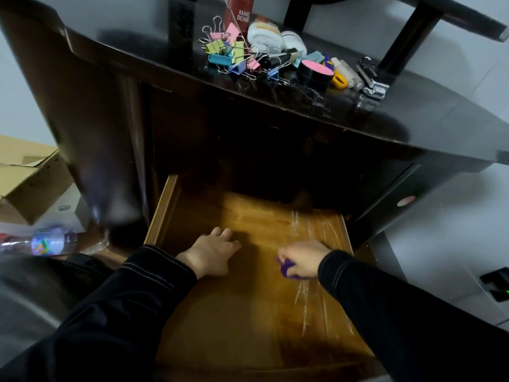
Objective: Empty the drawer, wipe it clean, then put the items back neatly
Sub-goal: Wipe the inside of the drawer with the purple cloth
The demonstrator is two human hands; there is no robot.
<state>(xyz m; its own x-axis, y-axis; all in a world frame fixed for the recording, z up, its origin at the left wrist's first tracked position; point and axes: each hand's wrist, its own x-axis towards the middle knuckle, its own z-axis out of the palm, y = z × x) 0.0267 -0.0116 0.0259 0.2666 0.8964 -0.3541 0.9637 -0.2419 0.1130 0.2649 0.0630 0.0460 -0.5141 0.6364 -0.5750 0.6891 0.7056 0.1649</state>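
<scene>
Wiping stage reached: drawer (234, 321) emptied, purple cloth (287, 268) gripped by right hand (304, 260), left hand (210, 253) laid flat, open; items (248, 57) parked on far desktop (137, 67), return pending.

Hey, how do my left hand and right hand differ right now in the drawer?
The left hand rests palm down on the drawer bottom, fingers loosely extended; the right hand is curled. The left hand holds nothing; the right hand grips a purple thing, likely a cloth. Both are inside the drawer, in dark sleeves with pale stitching.
</scene>
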